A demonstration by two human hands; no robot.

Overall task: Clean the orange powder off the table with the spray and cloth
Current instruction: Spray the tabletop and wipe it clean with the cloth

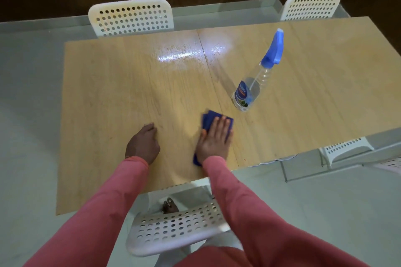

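— Pressing flat on the blue cloth (pixel 207 122), the right hand (pixel 213 142) has its fingers straight and together, palm down. What could go wrong from here?

— I'd say the cloth could bunch or slip out from under the palm, since nothing pinches it; it only sits between hand and table (pixel 108 84). A wide sweep forward and to the right could also knock the spray bottle (pixel 258 78), which stands upright just beyond the fingertips and looks nearly empty, so light and easy to tip.

— And the left hand (pixel 143 144)?

— It rests on the wood well to the left of the cloth, fingers curled under, holding nothing. It looks like a brace; leaning hard on it could shift the table.

— Where is the orange powder?

— I cannot make out any clear patch. Only faint specks near the table edge to the right of the right wrist, too small to be sure. A wet sheen lies far ahead of both hands; left unwiped, it may dry streaky.

— Count things for me.

— One cloth, one spray bottle, two hands. White perforated chairs: one (pixel 175 227) under the arms, two across the table, at least one off to the right.
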